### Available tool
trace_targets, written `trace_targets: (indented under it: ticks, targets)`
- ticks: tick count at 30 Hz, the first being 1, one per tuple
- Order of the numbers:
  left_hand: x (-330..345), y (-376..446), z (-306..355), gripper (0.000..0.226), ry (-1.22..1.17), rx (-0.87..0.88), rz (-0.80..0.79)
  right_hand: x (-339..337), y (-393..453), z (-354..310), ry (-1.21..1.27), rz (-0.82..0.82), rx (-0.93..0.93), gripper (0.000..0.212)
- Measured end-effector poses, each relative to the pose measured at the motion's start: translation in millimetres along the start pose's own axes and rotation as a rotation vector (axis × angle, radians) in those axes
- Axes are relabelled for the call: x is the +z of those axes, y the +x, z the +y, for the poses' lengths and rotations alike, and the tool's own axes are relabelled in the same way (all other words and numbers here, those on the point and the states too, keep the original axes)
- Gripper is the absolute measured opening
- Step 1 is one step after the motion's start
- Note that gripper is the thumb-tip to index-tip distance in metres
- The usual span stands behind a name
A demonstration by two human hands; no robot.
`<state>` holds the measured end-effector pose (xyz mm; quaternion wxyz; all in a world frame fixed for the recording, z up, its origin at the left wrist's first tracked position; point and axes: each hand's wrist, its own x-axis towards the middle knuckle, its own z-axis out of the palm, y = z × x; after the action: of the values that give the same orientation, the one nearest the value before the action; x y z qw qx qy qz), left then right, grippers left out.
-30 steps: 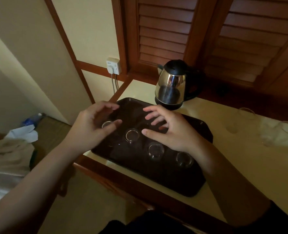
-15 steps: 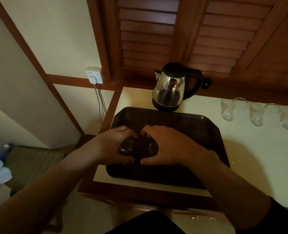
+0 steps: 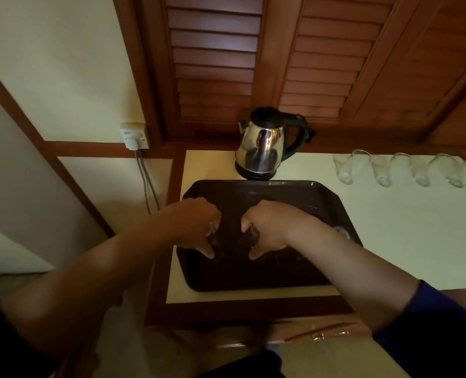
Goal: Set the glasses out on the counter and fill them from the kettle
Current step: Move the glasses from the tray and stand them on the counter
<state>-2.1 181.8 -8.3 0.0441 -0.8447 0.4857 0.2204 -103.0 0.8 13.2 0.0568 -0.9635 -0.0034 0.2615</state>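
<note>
1. Both hands worked over the dark tray (image 3: 324, 192) at the near left end of the counter (image 3: 406, 230). The left hand (image 3: 196, 227) curled its fingers and thumb around a small glass (image 3: 216, 242) that stood on the tray.
2. The right hand (image 3: 267, 227) gripped a second small glass (image 3: 253, 236) in the same way, just beside the first. Both glasses were largely hidden by the fingers.
3. One further glass (image 3: 342, 231) showed on the tray near the right wrist; only its rim was visible.
4. Count of glasses: three on the tray could be made out, two of them held. At least four stood in a row on the counter (image 3: 384, 170) at the far right, by the wall. The edge of the view cut that row, so its full number could not be told.
5. One steel kettle (image 3: 264, 148) stood on its base behind the tray, well apart from both hands and untouched. No glass appeared filled.
6. Risks, as judged: the two held glasses sat close together and might have knocked if lifted at once. The right forearm passed close over the third glass and might have tipped it. Clear glass in dim light was easy to misjudge, and a loose grip could have let one slip.
</note>
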Motion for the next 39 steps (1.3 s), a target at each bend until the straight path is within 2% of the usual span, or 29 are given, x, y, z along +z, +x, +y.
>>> trace_targets:
  ticks: [2,6,9,11,14,17,20,23,26,28,31,34,37,39]
  targets:
    - [-3.5,-6.0,-17.5,0.049,-0.230,-0.049,0.085,-2.1,-8.3,10.0,0.199,0.087,0.033,0.058]
    - [-8.6,-19.9,-36.4,0.035,-0.760,-0.164,0.360,-2.2,-24.1,33.8,0.620,0.352,0.096,0.056]
    - [-9.9,-24.9,-36.4,0.047,-1.323,-0.201,0.432,-6.0,-37.7,49.0,1.067,0.551,0.086,0.061]
    - [-11.6,-23.9,-30.0,0.048,-1.633,-0.182,0.410,-7.4,-45.9,54.3,1.405,0.629,0.026,0.067]
    - [-17.4,-15.6,-12.4,0.040,-1.794,-0.127,0.342,-4.5,-50.8,61.9,1.796,0.630,-0.053,0.077]
    - [-25.0,-1.1,9.4,0.044,-1.816,-0.088,0.316,4.2,-54.2,72.1,2.018,0.517,-0.201,0.078]
    - [-35.0,16.3,36.1,0.028,-1.777,-0.050,0.381,12.2,-63.1,84.6,2.064,0.463,-0.338,0.081]
    - [-46.7,33.6,66.4,0.024,-1.780,0.069,0.398,14.6,-74.7,102.9,2.042,0.512,-0.346,0.087]
    - [-52.2,52.2,91.7,0.040,-1.796,0.163,0.387,15.5,-85.5,128.3,2.009,0.594,-0.338,0.067]
    - [-54.7,70.5,115.7,0.042,-1.796,0.183,0.404,18.6,-94.0,157.2,1.948,0.654,-0.355,0.058]
    - [-60.0,96.0,157.3,0.036,-1.766,0.164,0.437,23.6,-107.2,203.8,1.811,0.777,-0.325,0.047]
    - [-66.3,124.7,204.0,0.052,-1.639,0.113,0.538,28.6,-124.0,258.8,1.696,0.887,-0.275,0.040]
    - [-68.6,153.0,251.8,0.044,-1.562,0.086,0.661,38.3,-137.1,311.6,1.511,0.944,-0.240,0.049]
    - [-66.0,172.4,283.8,0.049,-1.568,0.117,0.732,50.0,-142.9,343.5,1.365,0.982,-0.207,0.059]
